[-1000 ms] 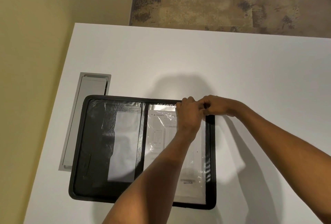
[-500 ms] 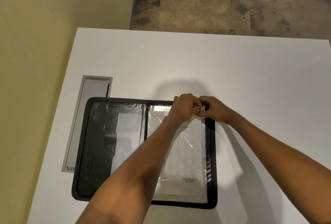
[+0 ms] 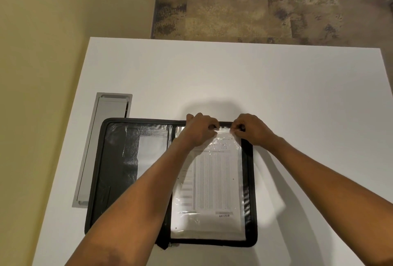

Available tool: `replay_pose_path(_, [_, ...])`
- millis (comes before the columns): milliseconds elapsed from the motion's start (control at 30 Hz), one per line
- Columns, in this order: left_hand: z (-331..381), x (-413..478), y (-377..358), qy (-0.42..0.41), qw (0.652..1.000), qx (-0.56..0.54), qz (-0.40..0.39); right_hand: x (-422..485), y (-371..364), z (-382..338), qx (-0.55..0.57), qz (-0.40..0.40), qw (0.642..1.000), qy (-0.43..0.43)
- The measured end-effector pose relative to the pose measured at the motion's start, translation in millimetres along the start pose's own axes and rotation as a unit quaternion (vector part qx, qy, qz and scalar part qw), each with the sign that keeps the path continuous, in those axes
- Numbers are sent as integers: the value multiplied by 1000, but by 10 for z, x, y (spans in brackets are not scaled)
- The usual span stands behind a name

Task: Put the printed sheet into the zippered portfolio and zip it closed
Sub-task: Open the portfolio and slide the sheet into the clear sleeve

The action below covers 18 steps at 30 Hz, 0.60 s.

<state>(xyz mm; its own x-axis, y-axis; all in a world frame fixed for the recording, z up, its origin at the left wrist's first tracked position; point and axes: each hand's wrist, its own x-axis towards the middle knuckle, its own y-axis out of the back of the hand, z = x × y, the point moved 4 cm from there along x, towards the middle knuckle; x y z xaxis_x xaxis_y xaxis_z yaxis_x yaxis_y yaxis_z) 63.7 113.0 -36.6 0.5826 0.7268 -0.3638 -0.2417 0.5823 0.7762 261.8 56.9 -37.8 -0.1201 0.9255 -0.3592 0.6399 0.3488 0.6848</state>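
Note:
A black zippered portfolio (image 3: pixel 112 172) lies open flat on the white table (image 3: pixel 212 78). Its right half carries a clear plastic sleeve (image 3: pixel 239 226), and the printed sheet (image 3: pixel 214 180) with small columns of text lies inside it. My left hand (image 3: pixel 198 130) and my right hand (image 3: pixel 249 128) both pinch the sleeve's top edge, a short gap between them. My left forearm crosses the portfolio's middle and hides part of the sheet. The left half shows a dark pocket with a pale panel (image 3: pixel 152 155).
A grey metal cable flap (image 3: pixel 102 142) is set into the table just left of the portfolio, partly under its corner. A yellow wall (image 3: pixel 53 31) runs along the table's left side. Patterned carpet (image 3: pixel 265 12) lies beyond the far edge.
My hands, which were touching near the sleeve's top right corner, have parted along its top edge. The left hand has moved left. The camera has tilted, so the portfolio sits lower in view.

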Motion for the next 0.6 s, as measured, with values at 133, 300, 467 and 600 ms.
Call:
replay_pose_path(133, [-14, -13, 61, -9, 1000, 18, 5, 29, -10, -162, -5, 25, 999, 35])
replay_pose_path(300, [19, -39, 75, -31, 999, -31, 15, 59, -139, -271, -69, -8, 994, 83])
replay_pose_path(467, [-44, -71, 86, -21, 999, -26, 10, 85, -125, -261, -115, -42, 992, 43])
replay_pose_path(600, [-256, -136, 98, -6, 1000, 29, 5, 65, -75, -175, -134, -51, 989, 18])
